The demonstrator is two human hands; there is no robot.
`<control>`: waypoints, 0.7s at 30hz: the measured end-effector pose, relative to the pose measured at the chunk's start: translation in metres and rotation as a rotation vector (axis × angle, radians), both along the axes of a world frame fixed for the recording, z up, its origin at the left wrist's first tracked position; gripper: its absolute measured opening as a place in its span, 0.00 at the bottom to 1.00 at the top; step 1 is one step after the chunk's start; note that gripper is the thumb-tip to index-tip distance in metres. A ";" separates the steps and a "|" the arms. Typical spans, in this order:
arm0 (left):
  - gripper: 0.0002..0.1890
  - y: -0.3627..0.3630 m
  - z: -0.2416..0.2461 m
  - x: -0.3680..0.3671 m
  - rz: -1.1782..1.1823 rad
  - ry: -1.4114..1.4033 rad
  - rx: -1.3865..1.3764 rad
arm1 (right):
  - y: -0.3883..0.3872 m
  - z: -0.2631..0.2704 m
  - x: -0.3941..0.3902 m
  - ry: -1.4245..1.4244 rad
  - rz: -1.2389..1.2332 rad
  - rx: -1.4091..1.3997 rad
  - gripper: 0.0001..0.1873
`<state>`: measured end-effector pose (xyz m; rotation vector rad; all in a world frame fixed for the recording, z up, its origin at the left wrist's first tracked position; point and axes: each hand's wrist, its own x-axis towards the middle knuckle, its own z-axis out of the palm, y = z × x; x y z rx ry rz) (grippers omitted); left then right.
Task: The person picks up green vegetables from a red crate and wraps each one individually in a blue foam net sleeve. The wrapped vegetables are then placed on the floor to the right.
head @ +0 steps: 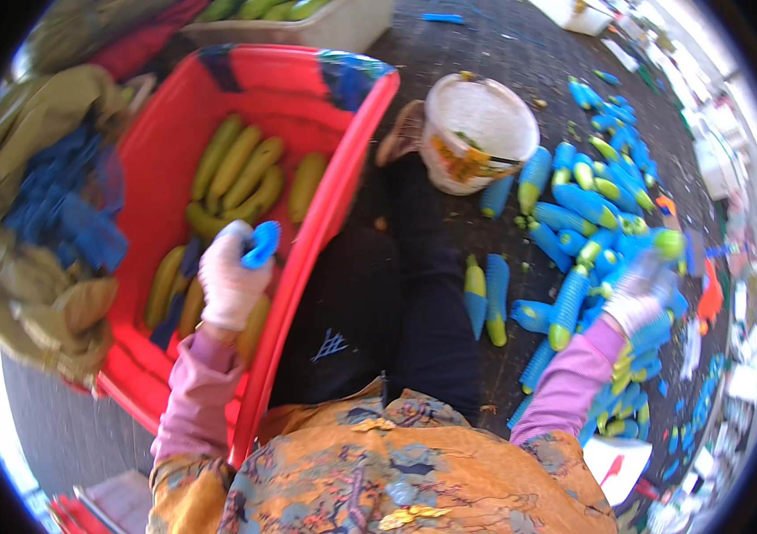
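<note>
My left hand (235,284), in a pale knit glove, is over a red plastic tub (272,73) and grips a rolled blue foam-net sleeve (262,245). Long yellow-green gourds (242,167) lie in the tub below it. On my right, my right hand (639,294), gloved and motion-blurred, reaches over a heap of gourds in blue net sleeves (568,300). It appears to hold one sleeved gourd (669,244), whose bare green end points away from me. Two partly sleeved gourds (497,294) rest on the floor beside my leg.
A white bucket (478,127) stands by my foot. Loose blue sleeves (65,193) lie on olive cloth (78,320) left of the tub. A pale crate (325,27) of green gourds stands beyond. An orange-red item (709,297) and a white box (612,467) are at the right.
</note>
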<state>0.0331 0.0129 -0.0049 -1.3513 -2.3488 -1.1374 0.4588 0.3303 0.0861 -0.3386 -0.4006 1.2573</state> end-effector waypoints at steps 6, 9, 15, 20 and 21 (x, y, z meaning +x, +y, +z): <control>0.10 0.016 0.072 0.059 -0.043 -0.067 -0.045 | -0.139 0.019 -0.162 -0.914 0.896 0.261 0.25; 0.15 -0.009 0.090 0.072 -0.329 0.044 -0.214 | -0.200 -0.014 -0.234 -0.808 1.321 0.300 0.21; 0.27 -0.046 0.080 0.052 -0.480 -0.594 0.254 | -0.219 0.005 -0.284 -0.899 1.080 0.549 0.19; 0.15 -0.060 0.082 0.015 -0.504 -0.949 0.372 | -0.226 0.001 -0.308 -0.705 1.104 0.497 0.25; 0.13 -0.063 0.085 0.004 -0.516 -0.942 0.381 | -0.230 -0.001 -0.311 -0.888 1.051 0.570 0.21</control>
